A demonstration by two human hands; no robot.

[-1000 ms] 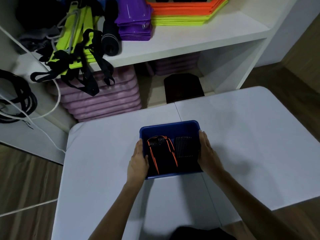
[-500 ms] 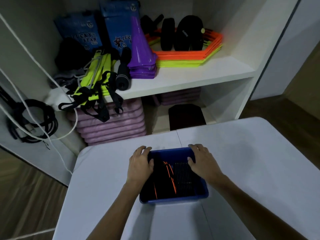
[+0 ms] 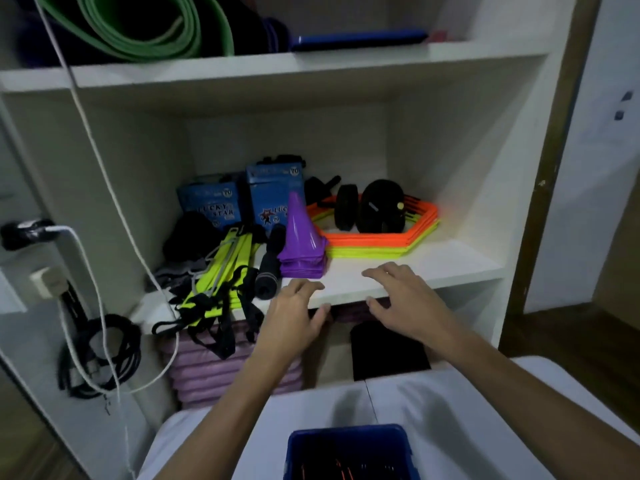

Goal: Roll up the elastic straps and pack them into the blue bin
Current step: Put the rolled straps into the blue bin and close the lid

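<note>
Your left hand [image 3: 294, 317] and right hand [image 3: 401, 299] reach empty, fingers spread, toward the shelf edge [image 3: 346, 289]; the blue bin [image 3: 349, 452] sits on the table below them, straps [image 3: 332, 471] inside; packing looks finished, so next likely clear shelf space.

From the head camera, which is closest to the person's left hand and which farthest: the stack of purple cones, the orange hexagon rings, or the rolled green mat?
1. Stack of purple plastic cones, on the middle shelf just beyond the left hand.
2. Orange hexagonal plastic rings, same shelf, farther right.
3. Rolled green foam mat, top shelf, upper left.
</note>
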